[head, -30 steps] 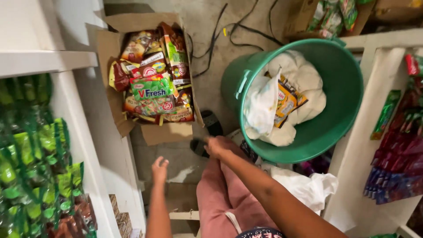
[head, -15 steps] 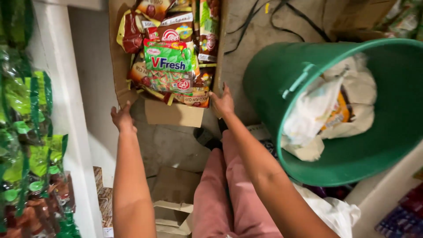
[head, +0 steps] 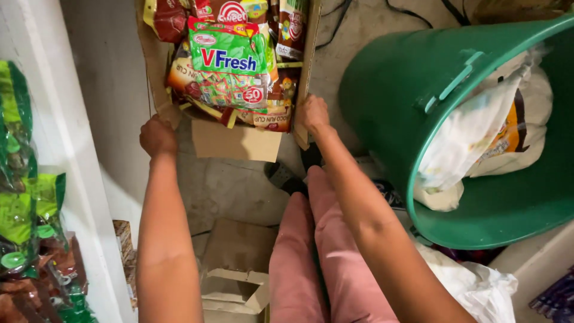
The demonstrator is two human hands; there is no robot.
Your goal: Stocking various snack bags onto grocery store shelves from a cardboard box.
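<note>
the left hand (head: 158, 136) is curled at the near left corner of an open cardboard box (head: 236, 140), fingers closed on the box's edge. the right hand (head: 312, 113) grips the box's right flap the same way, fingers folded around the cardboard. the box sits on the concrete floor (head: 233, 185) ahead of the person's knees and is packed with snack packets (a green candy bag (head: 230, 63) lies on top). just right of the box stands a tilted green plastic bucket (head: 388, 101) holding white sacks (head: 472, 143). at the far left, a white shelf (head: 66, 155) carries hanging green sachets (head: 27, 197). a smaller flattened carton (head: 236, 269) lies by the knees.
</note>
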